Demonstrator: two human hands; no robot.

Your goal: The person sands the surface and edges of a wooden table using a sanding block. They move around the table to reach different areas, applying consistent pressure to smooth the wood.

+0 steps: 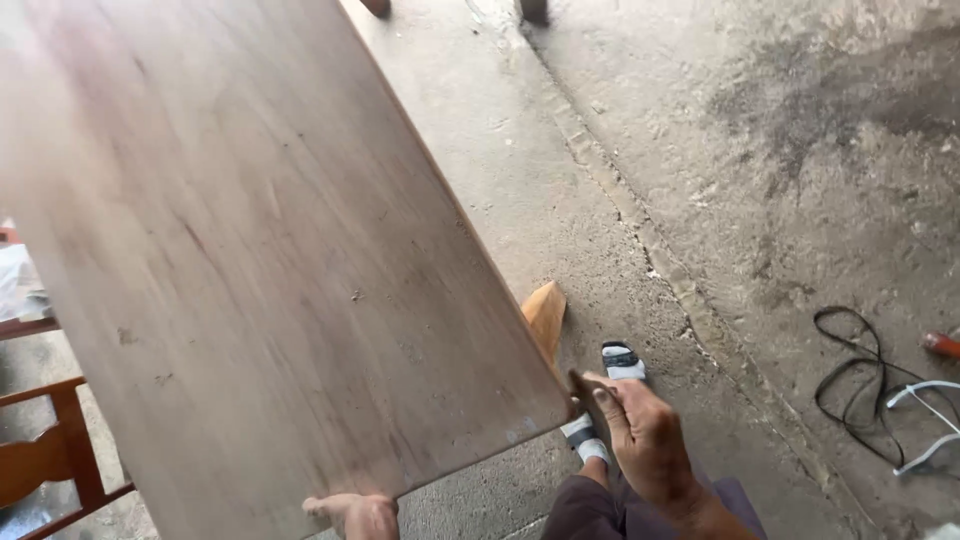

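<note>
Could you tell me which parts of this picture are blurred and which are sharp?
In the head view, the large wooden board is soft, most so toward its upper left corner; the right hand at its lower corner and the left hand under its bottom edge are slightly soft. The concrete floor and black cable look sharp under even daylight.

Stained concrete floor (800,150) with a black cord (860,390); wooden chair frame (50,450) at left.

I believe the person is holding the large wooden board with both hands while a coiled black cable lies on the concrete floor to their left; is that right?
Not quite: the head view shows the black cable on the concrete floor to the person's right. The left hand and right hand do hold the wooden board.
</note>
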